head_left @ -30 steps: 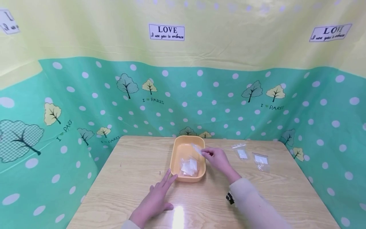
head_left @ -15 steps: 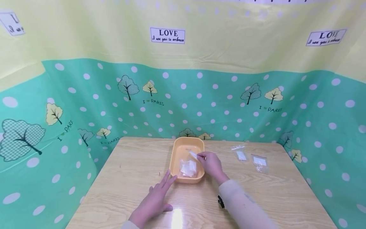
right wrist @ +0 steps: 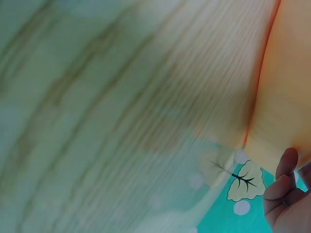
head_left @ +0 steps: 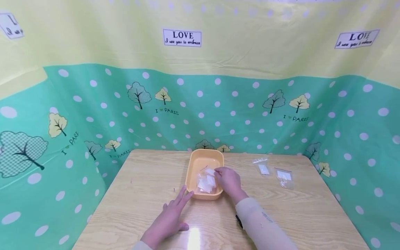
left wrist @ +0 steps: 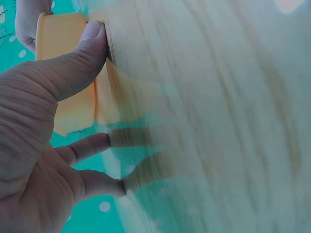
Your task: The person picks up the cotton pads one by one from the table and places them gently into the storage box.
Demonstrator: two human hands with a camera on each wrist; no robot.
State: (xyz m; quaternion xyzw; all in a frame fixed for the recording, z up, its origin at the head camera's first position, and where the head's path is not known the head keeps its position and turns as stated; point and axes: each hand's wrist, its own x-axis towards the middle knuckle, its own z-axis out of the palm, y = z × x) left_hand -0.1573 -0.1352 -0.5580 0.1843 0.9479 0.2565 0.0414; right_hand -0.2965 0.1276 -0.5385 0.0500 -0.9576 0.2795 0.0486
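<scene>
A peach-coloured plastic tray (head_left: 191, 163) stands at the middle of the table, with several small clear zip bags (head_left: 206, 185) holding white slips piled in its near end. My right hand (head_left: 230, 183) reaches over the tray's right rim and pinches another small zip bag (head_left: 210, 171), which overlaps the pile in the head view. In the right wrist view its curled fingers (right wrist: 286, 165) show beside the tray's outer wall. My left hand (head_left: 170, 217) is spread, its fingertips at the tray's near left corner. The left wrist view shows its thumb (left wrist: 80, 63) extended, with fingertips on the tabletop.
On the right of the wooden table (head_left: 150, 170) lie two more clear zip bags with white slips, one bag (head_left: 263, 168) further back and another bag (head_left: 284, 177) right of it. A patterned green and yellow curtain (head_left: 184, 114) surrounds the table's back and sides.
My right hand has moved left and lower into the tray, bringing the pinched zip bag from near the right rim to the pile. The left hand keeps its place.
</scene>
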